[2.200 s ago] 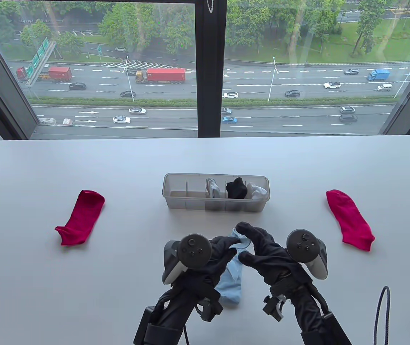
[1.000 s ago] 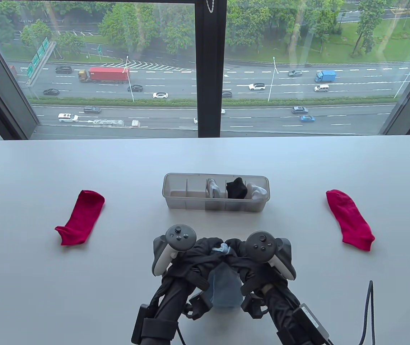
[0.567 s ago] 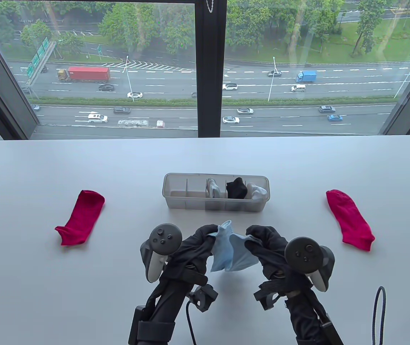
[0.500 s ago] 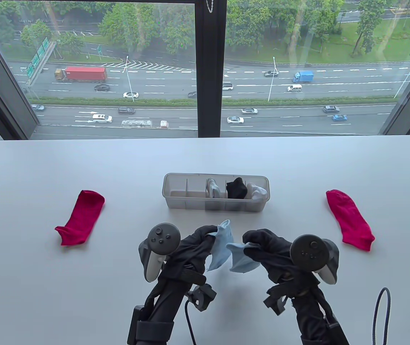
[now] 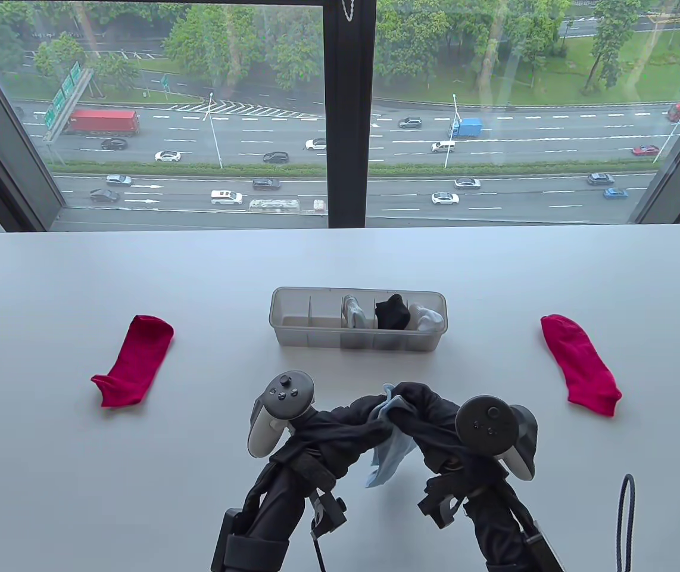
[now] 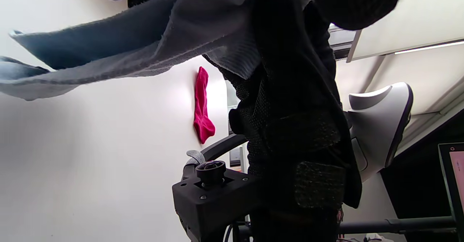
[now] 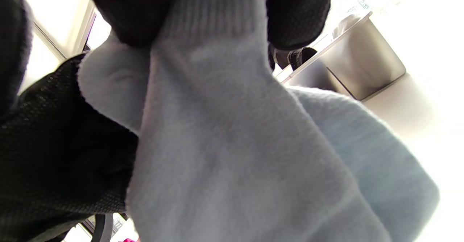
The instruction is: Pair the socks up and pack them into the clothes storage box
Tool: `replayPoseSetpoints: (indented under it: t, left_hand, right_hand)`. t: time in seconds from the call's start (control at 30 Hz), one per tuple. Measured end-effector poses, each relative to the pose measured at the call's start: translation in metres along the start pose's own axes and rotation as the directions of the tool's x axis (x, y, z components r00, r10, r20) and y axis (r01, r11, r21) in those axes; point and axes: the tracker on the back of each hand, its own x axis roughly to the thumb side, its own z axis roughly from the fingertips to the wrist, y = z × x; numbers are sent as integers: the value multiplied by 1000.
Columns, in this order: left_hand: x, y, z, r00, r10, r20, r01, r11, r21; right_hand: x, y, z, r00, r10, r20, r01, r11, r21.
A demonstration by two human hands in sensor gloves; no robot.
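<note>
Both gloved hands meet above the table's near middle and hold light blue socks point(image 5: 389, 456) that hang down between them. My left hand point(image 5: 370, 424) grips the cloth from the left, my right hand point(image 5: 414, 411) from the right. In the right wrist view the blue socks point(image 7: 232, 133) fill the frame, pinched at the cuff by dark fingers point(image 7: 297, 13). The clear storage box point(image 5: 292, 333) stands beyond the hands; its right compartments hold grey, black and white socks. One red sock point(image 5: 134, 360) lies at the left, another red sock point(image 5: 579, 363) at the right.
The white table point(image 5: 340, 262) ends at a window at the back. A dark cable loop point(image 5: 626, 524) lies near the front right edge. The box's two left compartments point(image 5: 310, 313) hold nothing.
Half a second ago the hands were apart, each holding blue cloth. They have come together, and the blue socks now hang bunched below the joined fingers.
</note>
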Motion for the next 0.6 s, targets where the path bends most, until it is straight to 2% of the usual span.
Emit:
replayPoseSetpoints:
  t: [0.07,0.1,0.13,0.17,0.2,0.27,0.3,0.4,0.47,0.53,0.6]
  left_hand:
    - [7,-1,1,974,-216,-69,225,957,184]
    - [9,-2,1,961,-265,-78,276,938,209]
    - [13,-4,1,949,-307,-78,316,929,189]
    - [16,-6,2,941,-327,-93,339,922,190]
    - [18,-8,2,933,-352,-81,361,914,186]
    - [21,-10,1,922,-382,-59,387,915,116]
    - [21,-11,0,919,-389,-61,393,914,102]
    - [20,-14,-1,836,-516,-184,539,836,101]
    - [19,-14,-1,787,-568,-242,605,787,121]
    - [20,-13,1,788,-568,-238,609,776,165]
    - [23,-10,4,839,-523,-151,543,787,293]
  right_hand:
    - [0,1,0,1000,29,-13,-29,1000,-7]
    - [0,0,0,998,56,-27,-57,998,-29]
    - [-2,-3,0,993,102,-52,-105,992,-65]
    - [-5,-5,-2,992,121,-46,-122,992,-31]
    - [-8,-6,-4,993,118,-30,-117,992,52]
    - [-21,-2,-5,999,-4,-33,15,939,344]
    - [-25,0,-5,997,-44,-58,62,929,365]
    - [-37,8,-6,983,-128,-129,154,962,223]
    - [-37,12,-6,986,-119,-114,147,949,278]
    - [-34,13,-5,992,-87,-96,108,967,232]
    - [-28,14,-5,991,-109,-73,122,971,206]
